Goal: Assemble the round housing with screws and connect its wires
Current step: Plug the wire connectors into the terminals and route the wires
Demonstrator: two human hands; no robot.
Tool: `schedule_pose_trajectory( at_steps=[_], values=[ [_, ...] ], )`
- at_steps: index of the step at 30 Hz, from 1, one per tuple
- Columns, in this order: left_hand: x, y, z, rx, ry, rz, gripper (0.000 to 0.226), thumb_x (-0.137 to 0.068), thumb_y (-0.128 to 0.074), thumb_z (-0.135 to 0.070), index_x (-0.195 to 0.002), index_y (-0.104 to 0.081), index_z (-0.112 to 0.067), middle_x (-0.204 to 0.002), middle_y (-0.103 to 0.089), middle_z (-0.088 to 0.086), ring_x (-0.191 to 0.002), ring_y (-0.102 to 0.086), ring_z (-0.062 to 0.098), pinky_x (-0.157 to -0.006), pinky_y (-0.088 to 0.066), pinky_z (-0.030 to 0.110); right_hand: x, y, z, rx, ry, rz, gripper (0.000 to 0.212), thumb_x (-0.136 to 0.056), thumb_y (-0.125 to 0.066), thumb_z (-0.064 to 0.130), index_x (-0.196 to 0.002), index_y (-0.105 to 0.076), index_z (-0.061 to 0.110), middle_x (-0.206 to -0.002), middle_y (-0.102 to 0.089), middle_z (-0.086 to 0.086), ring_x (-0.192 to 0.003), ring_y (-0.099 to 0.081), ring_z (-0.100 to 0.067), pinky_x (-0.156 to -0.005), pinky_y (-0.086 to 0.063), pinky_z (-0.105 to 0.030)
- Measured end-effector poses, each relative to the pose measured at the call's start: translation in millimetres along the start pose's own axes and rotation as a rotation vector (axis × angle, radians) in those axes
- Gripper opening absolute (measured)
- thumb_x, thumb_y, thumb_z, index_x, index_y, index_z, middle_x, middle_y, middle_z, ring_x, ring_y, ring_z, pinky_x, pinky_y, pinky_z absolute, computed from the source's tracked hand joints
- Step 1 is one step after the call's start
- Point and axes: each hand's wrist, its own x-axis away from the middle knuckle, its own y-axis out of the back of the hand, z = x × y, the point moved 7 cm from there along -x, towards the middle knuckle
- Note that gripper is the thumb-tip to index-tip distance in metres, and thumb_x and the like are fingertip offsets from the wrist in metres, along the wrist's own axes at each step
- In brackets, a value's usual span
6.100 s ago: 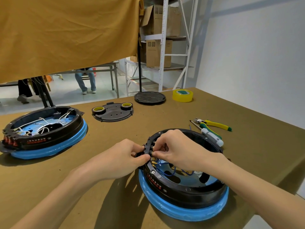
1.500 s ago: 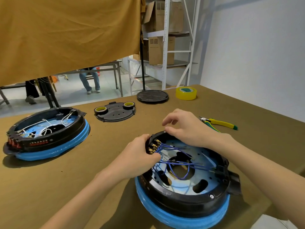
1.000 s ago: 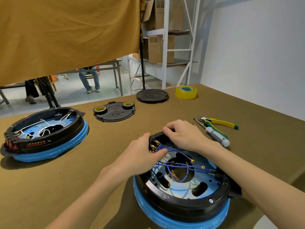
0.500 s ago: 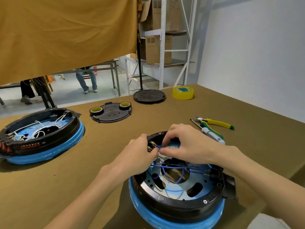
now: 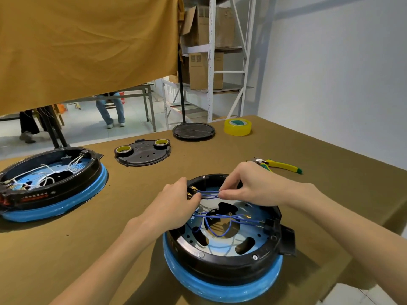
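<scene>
A round black housing [image 5: 231, 264] on a blue ring sits at the near edge of the table. Blue wires [image 5: 220, 219] cross its open inside and run to brass terminals [image 5: 191, 190] on its left rim. My left hand [image 5: 174, 208] grips the left rim at those terminals. My right hand [image 5: 253, 188] reaches over the far rim and pinches a blue wire between thumb and fingertips just right of the terminals.
A second round housing [image 5: 52, 194] with white wires stands at the left. A black cover plate [image 5: 143, 154] carrying two tape rolls, a round black lid [image 5: 193, 131] and a yellow tape roll [image 5: 237, 127] lie farther back. Yellow-handled pliers [image 5: 279, 166] lie right of my hand.
My right hand came down from above the housing to the left rim and took a blue wire in a pinch. The left hand stayed on the rim.
</scene>
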Motion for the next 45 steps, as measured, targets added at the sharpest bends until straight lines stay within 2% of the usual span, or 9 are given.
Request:
schedule_pose_trajectory(
  at_steps=[4,6,8,11,16,27,34,39,45],
  values=[
    [-2,9,17,-0.029,0.078,-0.028,0.026,-0.103,-0.053,-0.047,-0.111,-0.042,-0.025,-0.094,-0.066,-0.002,-0.086,-0.067,0.016,-0.07,-0.056,0.033,-1,30,-21,-0.156,-0.025,-0.318,0.03,-0.1,-0.062,0.041,-0.09,-0.081,0.02,-0.08,-0.076,0.009,-0.071,-0.066,-0.01,-0.07,-0.054,-0.034],
    [-3,15,23,-0.108,0.073,-0.085,0.04,-0.102,-0.056,-0.049,-0.126,-0.047,-0.018,-0.13,-0.064,0.005,-0.114,-0.064,0.022,-0.096,-0.054,0.04,-5,42,-49,-0.121,-0.126,-0.445,0.03,-0.104,-0.057,0.035,-0.095,-0.08,0.018,-0.09,-0.077,0.005,-0.086,-0.069,-0.014,-0.082,-0.055,-0.036],
    [-2,21,13,-0.145,-0.07,-0.141,0.071,-0.099,-0.062,-0.048,-0.159,-0.029,-0.031,-0.167,-0.029,-0.003,-0.151,-0.034,0.021,-0.123,-0.032,0.045,-13,41,-78,-0.05,-0.256,-0.444,0.028,-0.105,-0.054,0.029,-0.104,-0.078,0.015,-0.102,-0.076,-0.001,-0.095,-0.068,-0.018,-0.083,-0.051,-0.033],
    [-5,22,-3,-0.082,-0.299,-0.071,0.047,-0.099,-0.064,-0.04,-0.144,-0.052,-0.048,-0.165,-0.03,-0.015,-0.155,-0.021,0.011,-0.127,-0.02,0.043,-24,25,-111,0.095,-0.389,-0.325,0.027,-0.104,-0.053,0.02,-0.114,-0.074,0.008,-0.113,-0.074,-0.01,-0.098,-0.066,-0.023,-0.085,-0.05,-0.031],
    [-12,18,10,0.112,-0.317,-0.071,0.025,-0.101,-0.064,-0.031,-0.12,-0.075,-0.04,-0.148,-0.049,-0.027,-0.132,-0.047,-0.003,-0.101,-0.036,0.012,-37,16,-134,0.162,-0.446,-0.282,0.026,-0.1,-0.054,0.012,-0.112,-0.075,0.003,-0.116,-0.073,-0.013,-0.097,-0.068,-0.024,-0.089,-0.056,-0.036],
    [-20,17,15,0.086,-0.275,-0.106,0.026,-0.1,-0.065,-0.027,-0.123,-0.074,-0.036,-0.146,-0.048,-0.033,-0.13,-0.053,0.0,-0.11,-0.048,0.034,-58,16,-120,0.38,-0.279,-0.101,0.009,-0.098,-0.068,0.023,-0.099,-0.076,0.02,-0.104,-0.064,0.001,-0.093,-0.06,-0.017,-0.085,-0.052,-0.033],
    [-17,19,12,0.086,-0.284,-0.091,0.027,-0.1,-0.065,-0.028,-0.125,-0.073,-0.034,-0.149,-0.048,-0.029,-0.134,-0.051,0.002,-0.112,-0.047,0.035,-33,45,-84,-0.275,-0.09,-0.525,0.01,-0.099,-0.066,0.016,-0.096,-0.075,0.016,-0.079,-0.074,0.0,-0.068,-0.065,-0.008,-0.058,-0.049,-0.018],
    [-5,29,-4,0.039,-0.321,-0.138,0.049,-0.095,-0.068,-0.045,-0.142,-0.056,-0.042,-0.145,-0.048,-0.03,-0.143,-0.035,-0.002,-0.121,-0.031,0.034,-15,39,-43,-0.735,-0.057,-0.42,0.014,-0.1,-0.064,0.011,-0.103,-0.077,0.005,-0.083,-0.076,-0.009,-0.068,-0.064,-0.014,-0.058,-0.052,-0.025],
    [11,50,-41,0.625,-0.438,-0.301,0.027,-0.097,-0.07,-0.023,-0.122,-0.075,-0.029,-0.109,-0.078,-0.018,-0.108,-0.07,0.001,-0.095,-0.054,0.023,1,15,0,-0.882,0.01,-0.261,0.017,-0.098,-0.066,0.01,-0.107,-0.077,0.0,-0.081,-0.073,-0.01,-0.067,-0.06,-0.014,-0.058,-0.05,-0.022]
  ],
)
